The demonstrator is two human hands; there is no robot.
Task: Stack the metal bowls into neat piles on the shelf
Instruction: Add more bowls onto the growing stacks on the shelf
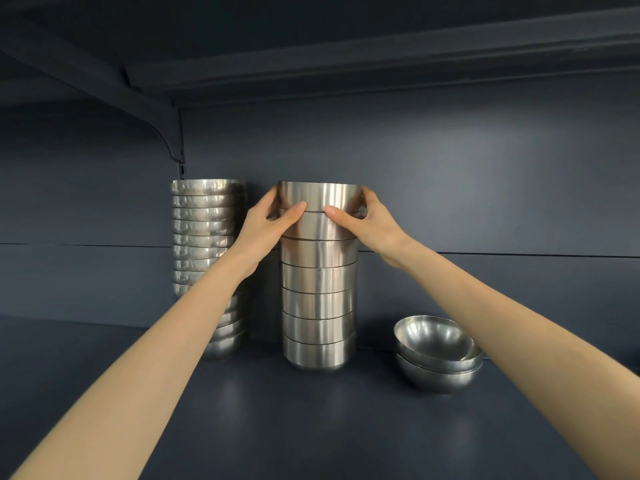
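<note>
Top bowl [318,195] of middle stack [318,306] between both hands; left hand [273,223], right hand [363,220] curled, gripping its sides.

Your picture is dim, with dark blue all around. Soft light comes from behind you and makes a pale patch on the back wall [467,188]. The metal bowls [318,258] shine with bright white stripes. The shelf floor [311,427] shows faint shiny spots. Straight lines bend near the edges. The top is almost black. Everything looks sharp.
</note>
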